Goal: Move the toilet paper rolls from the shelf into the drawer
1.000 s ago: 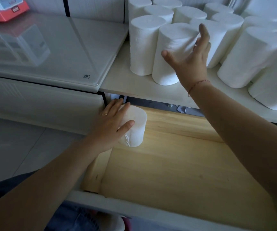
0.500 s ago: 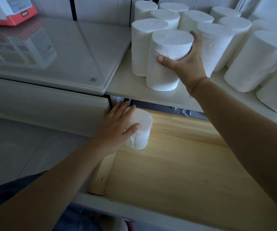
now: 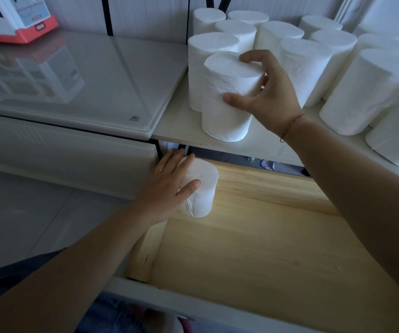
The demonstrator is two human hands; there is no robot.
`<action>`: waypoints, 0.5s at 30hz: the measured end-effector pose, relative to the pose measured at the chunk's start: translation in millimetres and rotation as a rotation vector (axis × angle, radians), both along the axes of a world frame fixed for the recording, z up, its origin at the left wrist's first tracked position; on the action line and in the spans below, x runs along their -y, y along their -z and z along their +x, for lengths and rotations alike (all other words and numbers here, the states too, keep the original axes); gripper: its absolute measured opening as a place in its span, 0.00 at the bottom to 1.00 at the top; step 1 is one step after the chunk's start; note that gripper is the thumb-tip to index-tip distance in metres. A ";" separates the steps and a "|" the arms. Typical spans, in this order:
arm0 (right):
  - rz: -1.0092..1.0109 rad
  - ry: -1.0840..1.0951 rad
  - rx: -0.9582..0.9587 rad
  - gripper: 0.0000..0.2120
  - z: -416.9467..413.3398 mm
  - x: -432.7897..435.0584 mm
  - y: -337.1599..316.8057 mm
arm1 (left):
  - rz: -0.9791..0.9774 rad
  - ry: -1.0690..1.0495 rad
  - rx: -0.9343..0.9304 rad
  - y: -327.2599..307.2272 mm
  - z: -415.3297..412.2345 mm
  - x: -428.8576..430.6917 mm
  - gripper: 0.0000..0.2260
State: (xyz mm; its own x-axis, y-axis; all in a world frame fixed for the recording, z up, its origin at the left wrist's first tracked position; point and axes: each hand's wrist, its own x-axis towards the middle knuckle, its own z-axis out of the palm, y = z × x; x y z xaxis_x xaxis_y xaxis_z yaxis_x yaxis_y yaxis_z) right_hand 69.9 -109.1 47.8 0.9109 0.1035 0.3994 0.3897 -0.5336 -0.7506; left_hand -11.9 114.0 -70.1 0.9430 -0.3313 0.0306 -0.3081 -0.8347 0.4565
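writing: "CCC" mark printed on corner of glass top [image 3: 73,75], left of R thumb; tiny text under it unreadable. Toy vehicle [image 3: 13,20] at far left has a small plate, chars too small to read.
R hand [image 3: 265,99]: arm reaches fwd over drawer, palm facing left. Fingers curled over top rim of front roll [image 3: 227,99], thumb pressed on its near side, so a firm wrap-around grip. Thin bracelet [image 3: 289,127] at wrist.
front roll: long axis approx vertical, flat end up, between R thumb & fingertips. Base at front edge of shelf [image 3: 176,126]; can't tell if lifted off it.
other rolls [image 3: 373,87]: all upright on shelf, packed behind & right of R fingertips; one touches front roll's left-rear side.
L hand [image 3: 167,186]: forearm comes in from lower left. Fingers nearly straight along far-left side of drawer roll [image 3: 200,188], thumb on its near side; roll held between them. Ring [image 3: 158,170] on one finger.
drawer roll: upright, flat end up, in back-left corner of drawer [image 3: 265,248], right of L fingers.
drawer: pulled open, pale wood floor, below R wrist.
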 end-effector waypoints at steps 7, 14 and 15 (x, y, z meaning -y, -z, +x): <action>0.005 -0.060 0.037 0.31 -96.9 42.9 10.6 | -0.039 -0.006 -0.013 -3.8 -2.3 2.2 0.26; -0.202 -0.071 -0.155 0.33 -150.5 64.9 85.9 | -0.082 -0.029 -0.037 -4.1 -3.4 4.6 0.26; -0.208 -0.058 -0.204 0.33 -151.9 64.1 98.6 | -0.089 -0.026 -0.046 -3.5 -3.5 4.5 0.26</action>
